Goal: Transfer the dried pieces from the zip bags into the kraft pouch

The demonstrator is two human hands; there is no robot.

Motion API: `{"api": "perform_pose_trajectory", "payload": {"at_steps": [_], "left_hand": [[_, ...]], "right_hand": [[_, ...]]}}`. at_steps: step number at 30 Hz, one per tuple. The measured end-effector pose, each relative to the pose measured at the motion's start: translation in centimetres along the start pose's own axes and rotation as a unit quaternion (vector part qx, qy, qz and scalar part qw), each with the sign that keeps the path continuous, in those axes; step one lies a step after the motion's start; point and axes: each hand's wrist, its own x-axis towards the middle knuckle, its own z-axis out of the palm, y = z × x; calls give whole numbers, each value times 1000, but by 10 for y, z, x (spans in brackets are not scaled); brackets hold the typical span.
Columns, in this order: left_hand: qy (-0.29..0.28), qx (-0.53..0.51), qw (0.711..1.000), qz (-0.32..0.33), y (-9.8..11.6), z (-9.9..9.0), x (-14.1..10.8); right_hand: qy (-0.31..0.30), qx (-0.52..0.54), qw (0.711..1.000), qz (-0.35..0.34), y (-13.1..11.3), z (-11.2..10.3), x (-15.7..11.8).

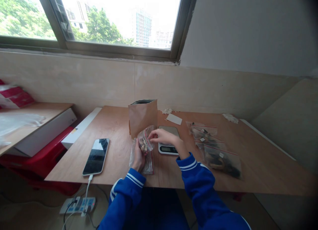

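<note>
A clear zip bag [144, 141] gripped upright in the left hand [138, 160].
The right hand [162, 136] lies flat-fingered against its upper edge, perhaps pinching; hard to tell.

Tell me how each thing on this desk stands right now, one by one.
Left hand: gripping the bag
Clear zip bag: held upright, brown pieces inside
Right hand: fingers touching the bag's top
Kraft pouch: standing, top open
Digital scale: display dark
Phone: face up, cable plugged in
Other zip bags: lying flat, filled
</note>
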Motion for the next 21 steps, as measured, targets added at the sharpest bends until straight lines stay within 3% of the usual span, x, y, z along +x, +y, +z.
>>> {"api": "perform_pose_trajectory", "payload": {"at_steps": [7, 12, 15, 21], "left_hand": [[-12, 1, 1000, 15, 2, 3, -6], [-21, -1, 999, 25, -1, 1, -3], [-36, 23, 999, 27, -3, 1, -2], [-27, 59, 994, 83, -5, 3, -5]], "right_hand": [[73, 1, 997, 24, -6, -3, 1], [107, 45, 993, -20, -11, 2, 7], [131, 53, 990, -13, -13, 8, 9], [64, 169, 983, -15, -7, 28, 11]]}}
